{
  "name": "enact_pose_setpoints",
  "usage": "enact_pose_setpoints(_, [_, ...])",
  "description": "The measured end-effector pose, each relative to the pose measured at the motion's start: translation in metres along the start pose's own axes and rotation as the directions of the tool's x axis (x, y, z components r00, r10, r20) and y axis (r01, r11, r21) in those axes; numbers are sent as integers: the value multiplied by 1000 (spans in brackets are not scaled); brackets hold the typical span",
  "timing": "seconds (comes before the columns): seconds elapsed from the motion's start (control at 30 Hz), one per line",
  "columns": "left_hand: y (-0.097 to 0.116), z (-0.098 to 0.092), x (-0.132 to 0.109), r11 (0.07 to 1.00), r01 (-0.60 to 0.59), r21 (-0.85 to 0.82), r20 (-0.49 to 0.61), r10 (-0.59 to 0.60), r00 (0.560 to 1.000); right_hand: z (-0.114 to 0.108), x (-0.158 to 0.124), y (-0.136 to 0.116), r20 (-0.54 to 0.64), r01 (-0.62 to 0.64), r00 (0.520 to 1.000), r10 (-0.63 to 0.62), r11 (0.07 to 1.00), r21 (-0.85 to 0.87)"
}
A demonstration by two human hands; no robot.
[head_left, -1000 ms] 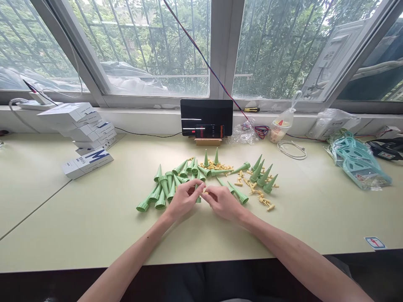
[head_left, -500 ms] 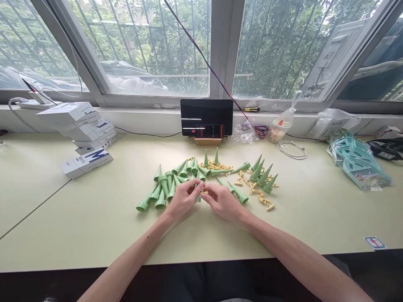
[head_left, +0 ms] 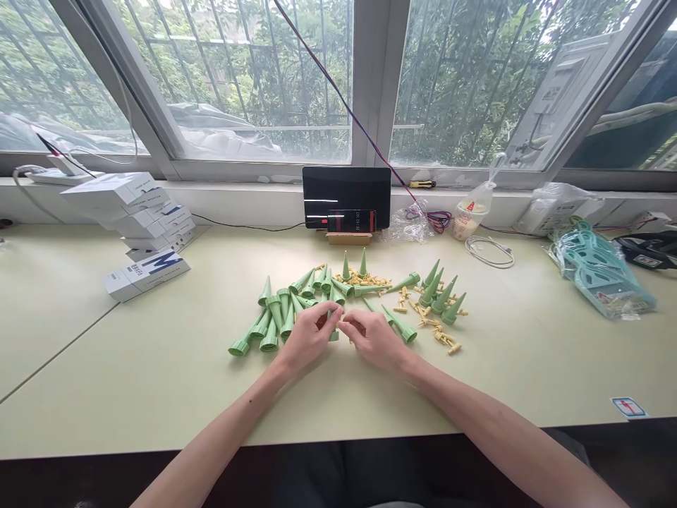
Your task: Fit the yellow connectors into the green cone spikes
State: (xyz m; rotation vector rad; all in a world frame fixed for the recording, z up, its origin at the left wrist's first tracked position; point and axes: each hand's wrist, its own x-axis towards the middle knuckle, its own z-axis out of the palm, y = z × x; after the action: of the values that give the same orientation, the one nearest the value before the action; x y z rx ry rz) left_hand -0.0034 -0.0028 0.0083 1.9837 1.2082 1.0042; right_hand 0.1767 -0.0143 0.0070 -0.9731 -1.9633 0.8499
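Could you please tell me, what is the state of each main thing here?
Left hand: curled around green cone
Right hand: pinched closed, contents mostly hidden
Left green cones: piled, mostly lying
Rightmost green cones: standing, tips up
Yellow pegs: loose, scattered
Tablet: screen dark
Phone: propped, screen lit
White boxes: mostly stacked
White cable: coiled
Drink cup: bagged

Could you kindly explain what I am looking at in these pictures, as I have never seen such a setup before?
There is no machine here: a person works with two bare hands, seen from a camera worn on the head, looking forward and down. On the pale table lie green cones and small yellow pieces. Behind them stands a dark screen; white boxes are stacked towards the left. The left hand appears to hold one cone, partly hidden by its fingers. The right hand has its fingertips close beside it; whatever they hold is too small to make out.
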Motion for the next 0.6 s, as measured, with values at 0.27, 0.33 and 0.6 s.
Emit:
enact_pose_setpoints(0.27, [0,1,2,1000,-1,1,3,1,1000,1,0,2,-11,23,1000,-22,999,44])
enact_pose_setpoints(0.33, [0,1,2,1000,-6,14,3,6,1000,0,1,2,-5,9,1000,-9,1000,27])
enact_pose_setpoints(0.6, [1,-1,1,1000,4,-6,-7,-4,1000,0,1,1,-13,20,1000,-19,999,40])
